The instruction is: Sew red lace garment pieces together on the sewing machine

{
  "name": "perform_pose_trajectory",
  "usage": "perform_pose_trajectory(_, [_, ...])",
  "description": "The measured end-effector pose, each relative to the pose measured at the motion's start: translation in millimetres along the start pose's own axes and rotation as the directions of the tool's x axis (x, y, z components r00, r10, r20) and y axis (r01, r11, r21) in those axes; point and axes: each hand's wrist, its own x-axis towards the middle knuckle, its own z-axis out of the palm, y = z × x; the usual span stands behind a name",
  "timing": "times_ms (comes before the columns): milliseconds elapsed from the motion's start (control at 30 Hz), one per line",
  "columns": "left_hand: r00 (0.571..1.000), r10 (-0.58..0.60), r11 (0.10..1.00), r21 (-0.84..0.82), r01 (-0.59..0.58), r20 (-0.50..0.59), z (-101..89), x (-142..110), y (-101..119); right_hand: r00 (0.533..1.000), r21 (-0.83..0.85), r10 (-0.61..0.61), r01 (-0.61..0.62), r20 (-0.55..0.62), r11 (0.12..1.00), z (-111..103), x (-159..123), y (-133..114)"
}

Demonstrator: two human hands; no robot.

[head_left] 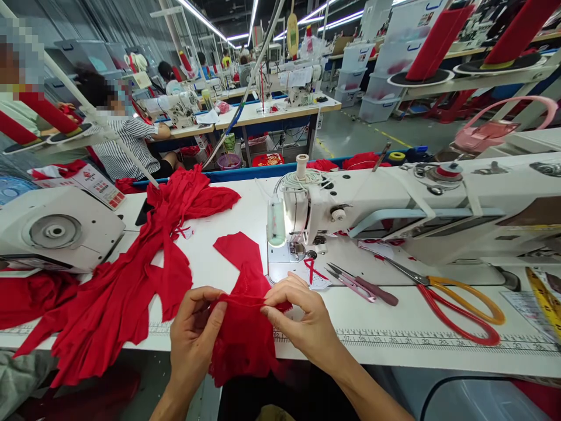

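A piece of red fabric (245, 339) hangs over the table's front edge, its far end lying flat on the white top. My left hand (195, 327) pinches its upper fold between thumb and forefinger. On the same fold, a short way to the right, my right hand (302, 316) pinches too, so the edge runs nearly straight between them. Just beyond my right hand stands the sewing machine (302, 204), its lamp lit over the needle plate. The fabric lies in front of the needle area, not under it.
A heap of red fabric pieces (162, 251) spreads over the table at left, beside a white machine head (56, 228). Right of my hands lie thread snips (350, 283), a purple-handled tool (381, 293) and large scissors (464, 307). A printed ruler (394, 340) runs along the front edge. Co-workers sit beyond.
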Motion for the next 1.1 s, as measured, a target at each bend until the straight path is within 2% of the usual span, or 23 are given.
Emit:
perform_pose_trajectory(367, [1.000, 0.017, 1.000, 0.010, -0.018, 0.014, 0.6, -1.4, -3.5, 1.000, -0.058, 0.002, -0.004, -0.028, 0.998, 2.6, -1.1, 1.6])
perform_pose_trajectory(600, [0.981, 0.168, 0.977, 0.115, -0.179, 0.098, -7.4, 3.9, -16.0, 0.999, -0.121, -0.004, -0.001, -0.040, 0.993, -0.6, -2.0, 8.3])
perform_pose_trajectory(800, [0.955, 0.246, 0.932, 0.228, -0.280, 0.165, -4.1, 1.7, -16.8, 0.994, -0.214, -0.089, 0.102, 0.068, 0.972, -10.2, -6.1, 17.9])
perform_pose_trajectory(867, [0.947, 0.269, 0.918, 0.249, -0.308, 0.177, -3.3, -0.4, -15.9, 0.993, -0.222, -0.085, 0.102, 0.087, 0.970, -12.0, -6.4, 17.3])
perform_pose_trajectory(933, [0.952, 0.245, 0.924, 0.253, -0.286, 0.181, -3.0, -2.3, -14.6, 0.993, -0.216, -0.040, 0.063, 0.108, 0.974, -12.6, -6.0, 14.8])
perform_pose_trajectory(1100, [0.976, 0.072, 0.979, 0.174, -0.109, 0.207, -2.0, -3.6, -11.9, 0.988, -0.150, 0.080, -0.060, 0.130, 0.987, -11.7, -4.6, 10.0])
